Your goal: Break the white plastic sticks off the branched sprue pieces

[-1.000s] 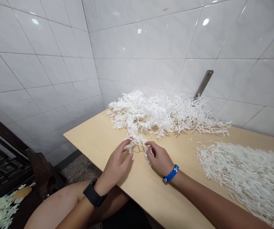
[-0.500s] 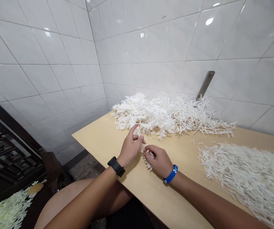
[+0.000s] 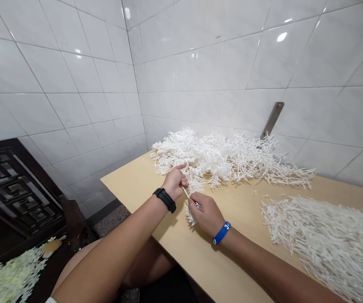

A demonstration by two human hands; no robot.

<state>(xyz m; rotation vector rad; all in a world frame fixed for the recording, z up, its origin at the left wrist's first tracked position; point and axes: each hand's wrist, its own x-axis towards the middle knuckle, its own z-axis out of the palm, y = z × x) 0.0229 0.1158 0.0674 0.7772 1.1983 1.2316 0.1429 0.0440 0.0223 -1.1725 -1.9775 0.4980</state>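
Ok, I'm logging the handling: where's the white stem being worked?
In the head view, the white stem shows just below centre, between the left hand and right hand, in front of the far white pile.

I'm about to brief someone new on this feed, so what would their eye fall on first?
Most likely the bushy heap of white branching strands along the back of the tabletop, by the tiled wall. Next, the flatter off-white pile at the table's right side. The bright blue wristband also stands out, behind the right hand, which grips a thin white stem near the middle.
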